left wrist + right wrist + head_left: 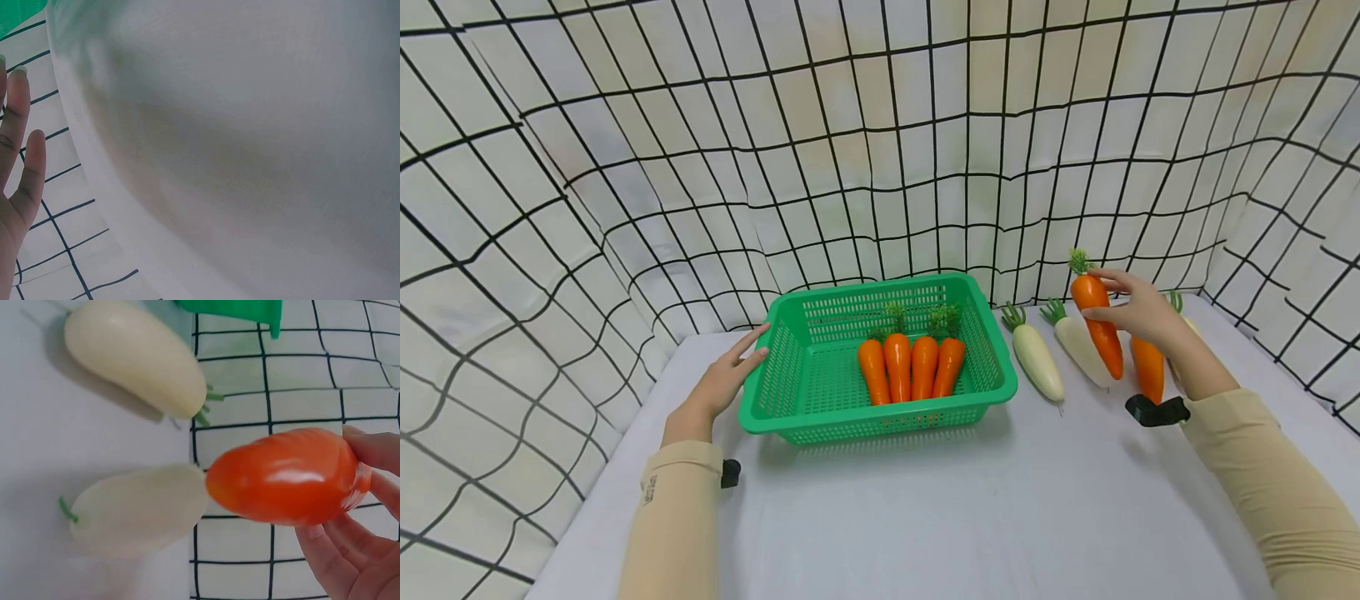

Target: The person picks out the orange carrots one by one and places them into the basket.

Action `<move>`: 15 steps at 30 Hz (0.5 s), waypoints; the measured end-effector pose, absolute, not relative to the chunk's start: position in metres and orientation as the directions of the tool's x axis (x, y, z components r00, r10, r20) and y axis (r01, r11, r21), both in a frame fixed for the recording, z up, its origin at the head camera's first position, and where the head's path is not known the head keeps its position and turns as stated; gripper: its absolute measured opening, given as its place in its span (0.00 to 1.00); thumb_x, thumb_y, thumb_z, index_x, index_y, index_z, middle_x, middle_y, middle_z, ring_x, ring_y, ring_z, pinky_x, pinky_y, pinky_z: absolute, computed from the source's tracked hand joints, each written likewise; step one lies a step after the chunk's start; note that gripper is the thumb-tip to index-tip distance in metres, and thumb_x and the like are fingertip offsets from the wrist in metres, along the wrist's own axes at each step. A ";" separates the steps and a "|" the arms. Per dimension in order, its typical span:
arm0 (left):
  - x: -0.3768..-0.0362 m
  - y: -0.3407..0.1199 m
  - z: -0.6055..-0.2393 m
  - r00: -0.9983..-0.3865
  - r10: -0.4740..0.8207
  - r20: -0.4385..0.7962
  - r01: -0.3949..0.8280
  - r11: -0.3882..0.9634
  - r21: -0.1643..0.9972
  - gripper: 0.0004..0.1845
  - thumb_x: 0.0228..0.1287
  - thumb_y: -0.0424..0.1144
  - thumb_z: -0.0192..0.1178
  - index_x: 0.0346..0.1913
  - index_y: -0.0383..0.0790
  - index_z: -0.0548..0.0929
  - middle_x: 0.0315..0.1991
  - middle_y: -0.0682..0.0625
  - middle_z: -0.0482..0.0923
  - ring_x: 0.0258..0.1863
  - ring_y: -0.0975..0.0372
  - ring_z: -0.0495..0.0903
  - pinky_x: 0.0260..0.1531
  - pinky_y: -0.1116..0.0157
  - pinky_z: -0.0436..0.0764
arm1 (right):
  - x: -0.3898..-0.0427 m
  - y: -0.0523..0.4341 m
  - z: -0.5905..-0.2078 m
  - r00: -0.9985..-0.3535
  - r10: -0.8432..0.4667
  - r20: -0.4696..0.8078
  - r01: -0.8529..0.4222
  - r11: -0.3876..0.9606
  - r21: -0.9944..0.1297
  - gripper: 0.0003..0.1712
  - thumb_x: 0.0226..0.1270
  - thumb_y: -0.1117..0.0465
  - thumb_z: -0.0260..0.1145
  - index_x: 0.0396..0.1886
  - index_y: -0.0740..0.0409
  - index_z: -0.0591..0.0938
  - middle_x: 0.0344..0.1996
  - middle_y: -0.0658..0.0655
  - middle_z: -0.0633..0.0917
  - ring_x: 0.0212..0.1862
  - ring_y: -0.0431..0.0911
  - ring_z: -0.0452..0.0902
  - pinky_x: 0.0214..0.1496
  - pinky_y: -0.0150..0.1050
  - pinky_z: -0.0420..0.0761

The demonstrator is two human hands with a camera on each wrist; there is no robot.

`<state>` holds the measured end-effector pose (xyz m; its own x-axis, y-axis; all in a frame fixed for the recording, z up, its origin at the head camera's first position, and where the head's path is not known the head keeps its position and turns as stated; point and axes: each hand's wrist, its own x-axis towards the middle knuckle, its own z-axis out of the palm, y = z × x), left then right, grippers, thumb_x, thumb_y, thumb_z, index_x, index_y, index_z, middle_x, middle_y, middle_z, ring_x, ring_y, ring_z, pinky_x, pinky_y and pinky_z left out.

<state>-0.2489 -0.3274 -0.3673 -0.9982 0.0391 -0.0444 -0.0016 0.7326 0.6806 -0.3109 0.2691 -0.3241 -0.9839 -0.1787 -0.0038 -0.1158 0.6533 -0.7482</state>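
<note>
A green plastic basket [775, 400] sits mid-table with several orange carrots [910, 367] lying side by side inside. My left hand [730, 377] rests flat against the basket's left rim, fingers [25, 169] straight. My right hand [1138, 312] holds another orange carrot [1099, 323] lifted above the table, right of the basket; in the right wrist view the carrot [290, 477] is gripped between thumb and fingers [350, 556]. Two white radishes [1037, 362] [1078, 343] lie below and left of it, also seen as radishes [134, 356] [140, 509] at the wrist.
One more orange carrot [1148, 367] lies on the table behind my right wrist. The white tabletop [962, 517] is backed by a grid-patterned cloth wall [880, 167] on three sides. The basket's corner [250, 309] shows at the top of the right wrist view.
</note>
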 end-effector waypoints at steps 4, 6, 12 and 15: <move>-0.249 -0.327 -0.367 -0.998 0.034 -0.050 -0.009 0.736 0.677 0.37 0.79 0.65 0.42 0.84 0.60 0.49 0.78 0.28 0.52 0.73 0.29 0.55 0.63 0.24 0.56 | -0.307 0.257 -0.316 -0.980 -0.196 0.032 -0.150 0.627 -0.765 0.47 0.75 0.54 0.68 0.84 0.56 0.53 0.75 0.77 0.58 0.61 0.71 0.75 0.60 0.62 0.78; -0.249 -0.327 -0.367 -0.998 0.031 -0.052 -0.012 0.736 0.676 0.37 0.79 0.65 0.42 0.84 0.60 0.49 0.77 0.28 0.53 0.73 0.28 0.56 0.62 0.24 0.57 | -0.306 0.250 -0.313 -0.979 -0.197 0.061 -0.170 0.604 -0.779 0.47 0.75 0.52 0.68 0.84 0.55 0.53 0.75 0.76 0.59 0.62 0.70 0.74 0.59 0.57 0.81; -0.249 -0.328 -0.368 -0.998 0.031 -0.051 -0.012 0.740 0.673 0.37 0.79 0.65 0.42 0.84 0.60 0.48 0.77 0.27 0.53 0.72 0.28 0.56 0.62 0.24 0.57 | -0.304 0.224 -0.304 -0.976 -0.181 0.119 -0.189 0.440 -0.878 0.45 0.75 0.53 0.68 0.84 0.50 0.56 0.77 0.70 0.59 0.65 0.66 0.72 0.53 0.38 0.84; -0.248 -0.327 -0.367 -0.998 0.029 -0.050 -0.012 0.740 0.672 0.37 0.79 0.65 0.42 0.84 0.60 0.49 0.77 0.27 0.53 0.72 0.28 0.56 0.62 0.24 0.57 | -0.304 0.210 -0.299 -0.971 -0.208 0.114 -0.185 0.365 -0.912 0.44 0.75 0.55 0.67 0.84 0.50 0.56 0.78 0.69 0.58 0.65 0.65 0.73 0.55 0.39 0.83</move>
